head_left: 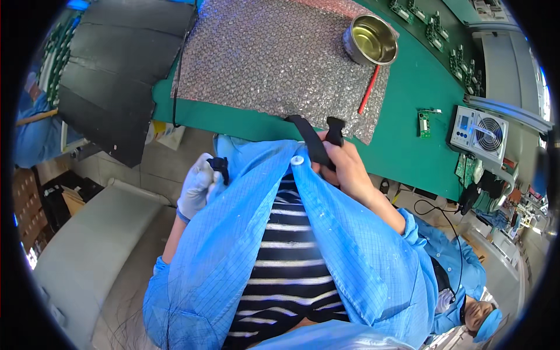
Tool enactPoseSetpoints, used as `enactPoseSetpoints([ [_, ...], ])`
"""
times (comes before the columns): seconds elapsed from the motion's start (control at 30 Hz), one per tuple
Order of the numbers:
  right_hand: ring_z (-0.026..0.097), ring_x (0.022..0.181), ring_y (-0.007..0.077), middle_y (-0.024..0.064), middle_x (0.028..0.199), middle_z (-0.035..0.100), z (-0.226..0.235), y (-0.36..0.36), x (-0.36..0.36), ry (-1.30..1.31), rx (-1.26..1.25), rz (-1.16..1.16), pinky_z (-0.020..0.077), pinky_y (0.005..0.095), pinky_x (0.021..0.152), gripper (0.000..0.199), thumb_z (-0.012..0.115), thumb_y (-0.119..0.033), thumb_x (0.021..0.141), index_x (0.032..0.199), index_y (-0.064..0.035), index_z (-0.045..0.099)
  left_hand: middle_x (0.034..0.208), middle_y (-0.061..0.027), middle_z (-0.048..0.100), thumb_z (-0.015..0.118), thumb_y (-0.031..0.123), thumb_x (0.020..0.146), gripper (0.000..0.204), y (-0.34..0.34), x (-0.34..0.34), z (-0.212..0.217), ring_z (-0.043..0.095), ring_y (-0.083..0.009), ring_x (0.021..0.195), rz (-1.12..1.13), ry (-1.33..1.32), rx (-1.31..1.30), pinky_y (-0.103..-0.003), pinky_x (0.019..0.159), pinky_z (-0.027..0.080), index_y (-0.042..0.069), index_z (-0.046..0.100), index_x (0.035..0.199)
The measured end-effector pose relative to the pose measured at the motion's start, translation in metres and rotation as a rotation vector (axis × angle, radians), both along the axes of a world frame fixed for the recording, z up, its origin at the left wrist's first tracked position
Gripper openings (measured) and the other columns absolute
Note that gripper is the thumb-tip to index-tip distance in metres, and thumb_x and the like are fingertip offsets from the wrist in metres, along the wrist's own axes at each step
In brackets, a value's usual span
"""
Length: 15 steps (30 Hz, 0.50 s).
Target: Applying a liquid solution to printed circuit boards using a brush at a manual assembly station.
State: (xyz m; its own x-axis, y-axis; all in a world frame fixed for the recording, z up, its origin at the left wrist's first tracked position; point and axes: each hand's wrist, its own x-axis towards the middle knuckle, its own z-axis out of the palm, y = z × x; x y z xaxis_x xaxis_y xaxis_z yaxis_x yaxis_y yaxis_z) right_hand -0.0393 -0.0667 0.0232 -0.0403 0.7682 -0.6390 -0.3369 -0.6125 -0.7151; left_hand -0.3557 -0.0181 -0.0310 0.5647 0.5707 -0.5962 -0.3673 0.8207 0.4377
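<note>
- Pinching a black strap (309, 140), the bare right hand (344, 166) is seen with fingers curled.
- A black clip (220, 165) is gripped by the gloved left hand (197, 185); its fingertips are hidden.

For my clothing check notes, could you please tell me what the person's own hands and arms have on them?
The left hand wears a thin whitish glove with a blue cuff. The right hand is ungloved. Both arms come out of a light blue gridded smock with short, loose sleeves.

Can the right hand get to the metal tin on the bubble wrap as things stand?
Probably not right away. The right hand is shut on a black strap at the coat's collar. The metal tin sits open on the bubble wrap ahead, with nothing between; the hand would have to let go first.
</note>
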Motion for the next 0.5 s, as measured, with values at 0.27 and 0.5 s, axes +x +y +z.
enactPoseSetpoints([
  [0.27, 0.063, 0.073, 0.0235, 0.0176, 0.080, 0.064, -0.010, -0.012, -0.011, -0.719, 0.270, 0.205, 0.0465, 0.0334, 0.066, 0.027, 0.049, -0.021, 0.097, 0.109, 0.0022, 0.056, 0.063, 0.0012, 0.047, 0.056, 0.027, 0.093, 0.019, 0.006, 0.013, 0.053, 0.041, -0.0042, 0.044, 0.023, 0.196, 0.402, -0.018, 0.039, 0.030, 0.012, 0.043, 0.092],
  [0.5, 0.048, 0.064, 0.0075, -0.0001, 0.075, 0.055, -0.013, -0.005, -0.014, -0.711, 0.267, -0.191, 0.0391, 0.0238, 0.056, 0.025, 0.054, -0.027, 0.096, 0.097, -0.0022, 0.056, 0.066, -0.0048, 0.051, 0.054, 0.005, 0.090, 0.010, 0.025, 0.036, 0.023, 0.032, -0.0060, 0.035, 0.014, -0.214, -0.023, -0.020, 0.033, 0.024, 0.010, 0.045, 0.093],
])
